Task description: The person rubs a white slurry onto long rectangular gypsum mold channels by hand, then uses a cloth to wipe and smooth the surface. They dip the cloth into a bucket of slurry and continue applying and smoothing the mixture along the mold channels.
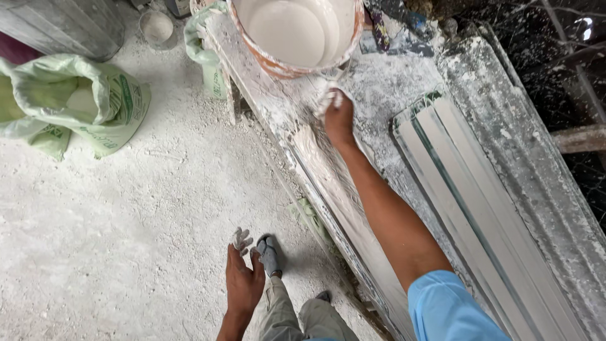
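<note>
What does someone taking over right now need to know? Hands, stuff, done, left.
Right hand: reaching forward on the plaster-coated bench, fingers white with wet plaster, just below the bucket of white mix. Whether it grips anything I cannot tell.
Left hand: hanging free over the floor, open, fingertips plastered.
Nearby: long white moulding strips lying along the bench to the right; open green sack on the dusty floor.
Done: plaster smeared along the bench's near edge.
Left: bucket is nearly full of mix.

A slumped, open pale green sack [82, 101] with darker green print is seen on the dusty floor at left. A second green sack [205, 53] is propped against the workbench.
</note>
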